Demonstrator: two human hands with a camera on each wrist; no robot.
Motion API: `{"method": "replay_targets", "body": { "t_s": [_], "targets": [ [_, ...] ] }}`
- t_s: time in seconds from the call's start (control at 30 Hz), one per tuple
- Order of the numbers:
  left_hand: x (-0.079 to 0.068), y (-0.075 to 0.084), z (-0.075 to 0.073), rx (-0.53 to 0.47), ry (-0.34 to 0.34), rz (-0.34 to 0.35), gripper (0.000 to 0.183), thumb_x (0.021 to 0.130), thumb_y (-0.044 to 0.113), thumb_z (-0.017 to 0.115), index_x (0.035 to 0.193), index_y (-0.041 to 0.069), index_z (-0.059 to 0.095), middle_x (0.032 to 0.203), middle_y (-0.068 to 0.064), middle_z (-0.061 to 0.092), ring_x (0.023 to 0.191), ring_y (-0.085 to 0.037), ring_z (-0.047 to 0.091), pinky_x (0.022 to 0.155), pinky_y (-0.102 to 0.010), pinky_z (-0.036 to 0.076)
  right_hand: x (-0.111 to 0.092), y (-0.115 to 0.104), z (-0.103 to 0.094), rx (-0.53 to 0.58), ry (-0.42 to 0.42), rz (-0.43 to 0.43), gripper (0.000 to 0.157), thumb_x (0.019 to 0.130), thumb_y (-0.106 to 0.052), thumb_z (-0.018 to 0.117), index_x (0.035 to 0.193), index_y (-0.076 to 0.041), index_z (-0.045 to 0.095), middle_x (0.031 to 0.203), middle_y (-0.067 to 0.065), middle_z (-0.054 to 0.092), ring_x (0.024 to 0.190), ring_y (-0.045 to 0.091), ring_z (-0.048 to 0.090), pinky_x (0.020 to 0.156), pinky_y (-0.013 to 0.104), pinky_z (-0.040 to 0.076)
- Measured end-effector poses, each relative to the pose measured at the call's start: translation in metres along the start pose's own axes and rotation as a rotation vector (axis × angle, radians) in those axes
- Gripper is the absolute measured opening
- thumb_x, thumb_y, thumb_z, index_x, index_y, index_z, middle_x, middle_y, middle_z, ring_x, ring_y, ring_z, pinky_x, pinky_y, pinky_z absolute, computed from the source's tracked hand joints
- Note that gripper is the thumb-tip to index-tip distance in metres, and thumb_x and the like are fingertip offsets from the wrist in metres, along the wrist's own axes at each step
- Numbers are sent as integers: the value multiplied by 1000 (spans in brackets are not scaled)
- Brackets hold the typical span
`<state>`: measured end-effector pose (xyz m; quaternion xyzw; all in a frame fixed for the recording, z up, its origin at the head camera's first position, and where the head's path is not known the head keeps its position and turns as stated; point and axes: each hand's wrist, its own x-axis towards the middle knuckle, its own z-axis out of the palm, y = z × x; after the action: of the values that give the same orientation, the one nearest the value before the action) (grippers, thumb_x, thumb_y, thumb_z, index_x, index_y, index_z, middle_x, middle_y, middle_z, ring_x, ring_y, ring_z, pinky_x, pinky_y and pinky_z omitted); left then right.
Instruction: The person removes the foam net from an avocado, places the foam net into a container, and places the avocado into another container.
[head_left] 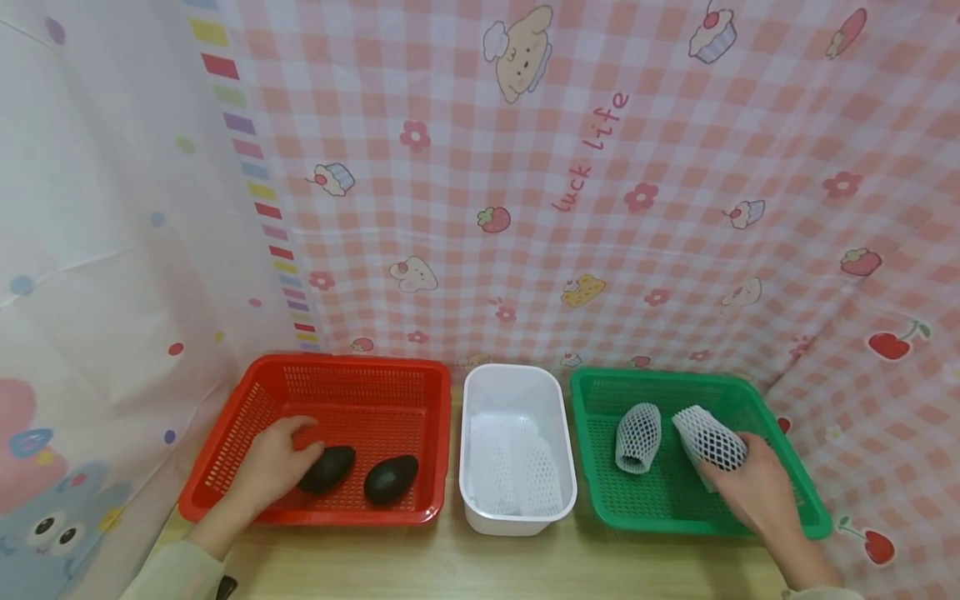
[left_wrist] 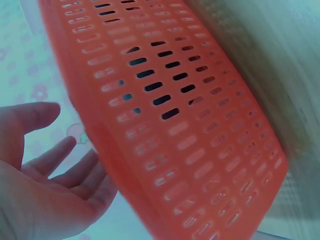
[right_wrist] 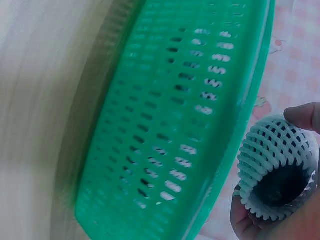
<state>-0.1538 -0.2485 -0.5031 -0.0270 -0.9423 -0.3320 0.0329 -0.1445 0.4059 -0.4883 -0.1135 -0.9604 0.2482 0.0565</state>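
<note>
My left hand [head_left: 273, 462] hovers over the red basket [head_left: 390, 518], beside a dark avocado [head_left: 330, 469]. In the left wrist view its fingers [left_wrist: 80, 175] are loosely spread and hold nothing. A second bare avocado [head_left: 392, 480] lies to the right in that basket. Over the green basket [head_left: 675, 523], my right hand [head_left: 757, 483] grips an avocado in a white foam net [head_left: 716, 442]. The right wrist view shows the dark end of this avocado [right_wrist: 280, 185] through the net's opening. Another netted avocado [head_left: 639, 437] lies to its left in the green basket.
Between the baskets stands a white bin [head_left: 517, 527] with white foam nets [head_left: 513, 471] in it. All three containers sit on a light wooden table [head_left: 420, 562]. A checked pink cloth [head_left: 465, 167] hangs behind, and printed cloth also covers both sides.
</note>
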Motion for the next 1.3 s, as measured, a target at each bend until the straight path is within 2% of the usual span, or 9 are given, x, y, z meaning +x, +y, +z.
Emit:
{"method": "replay_targets", "body": {
  "t_s": [0.1, 0.17, 0.3, 0.43, 0.63, 0.77, 0.97, 1.17, 1.3],
  "targets": [
    [-3, 5, -2, -15, 55, 17, 43, 94, 15, 74, 128, -10, 65, 126, -31, 66, 106, -43, 68, 95, -61, 51, -4, -9, -1, 9, 13, -1, 81, 91, -37, 77, 143, 14, 42, 128, 37, 55, 106, 48, 60, 80, 60, 51],
    [-5, 9, -4, -26, 82, 24, 44, 95, 16, 74, 130, -9, 65, 127, -30, 65, 113, -45, 65, 98, -62, 49, -7, -15, -1, 17, 24, -5, 81, 90, -37, 78, 143, 13, 42, 128, 35, 55, 105, 47, 60, 80, 60, 51],
    [-8, 16, -5, -44, 117, 37, 47, 96, 20, 75, 133, -7, 64, 130, -29, 64, 122, -47, 61, 102, -63, 46, -13, -25, -2, 42, 44, -16, 82, 90, -39, 79, 143, 12, 43, 128, 33, 56, 105, 47, 61, 79, 59, 51],
    [-11, 25, -4, -20, 140, 74, 49, 96, 23, 76, 134, -5, 64, 131, -27, 65, 123, -46, 60, 103, -64, 46, -20, -34, -3, 65, 59, -33, 83, 89, -39, 80, 144, 10, 43, 128, 32, 56, 106, 46, 61, 80, 59, 50],
    [-18, 38, 1, 17, 156, 132, 49, 95, 26, 77, 133, -2, 65, 132, -23, 66, 123, -45, 61, 100, -64, 48, -29, -45, -1, 91, 45, -49, 84, 91, -40, 79, 148, 8, 40, 131, 32, 55, 109, 46, 60, 82, 59, 50],
    [-23, 46, 5, 32, 163, 161, 49, 94, 27, 78, 132, -1, 66, 133, -23, 65, 125, -45, 59, 103, -66, 44, -37, -51, 2, 106, 41, -73, 86, 91, -41, 79, 150, 7, 39, 131, 30, 55, 108, 44, 60, 80, 56, 50],
    [-31, 55, 9, 26, 181, 193, 48, 90, 24, 81, 131, 1, 67, 134, -23, 64, 126, -44, 58, 106, -69, 38, -47, -62, 9, 130, 103, -140, 79, 88, -35, 84, 144, 5, 46, 124, 26, 60, 100, 39, 62, 75, 48, 50],
    [-37, 62, 18, -31, 205, 261, 47, 88, 20, 83, 129, 3, 69, 133, -21, 65, 124, -43, 59, 103, -69, 40, -57, -71, 21, 161, 167, -199, 75, 84, -28, 88, 141, 3, 51, 121, 22, 62, 98, 35, 62, 74, 45, 50],
    [-40, 69, 24, -67, 194, 269, 46, 89, 20, 84, 130, 5, 70, 135, -18, 65, 125, -41, 59, 102, -68, 44, -64, -74, 29, 183, 204, -246, 74, 80, -22, 90, 139, 4, 53, 121, 22, 63, 97, 33, 63, 72, 40, 51]
  ]
}}
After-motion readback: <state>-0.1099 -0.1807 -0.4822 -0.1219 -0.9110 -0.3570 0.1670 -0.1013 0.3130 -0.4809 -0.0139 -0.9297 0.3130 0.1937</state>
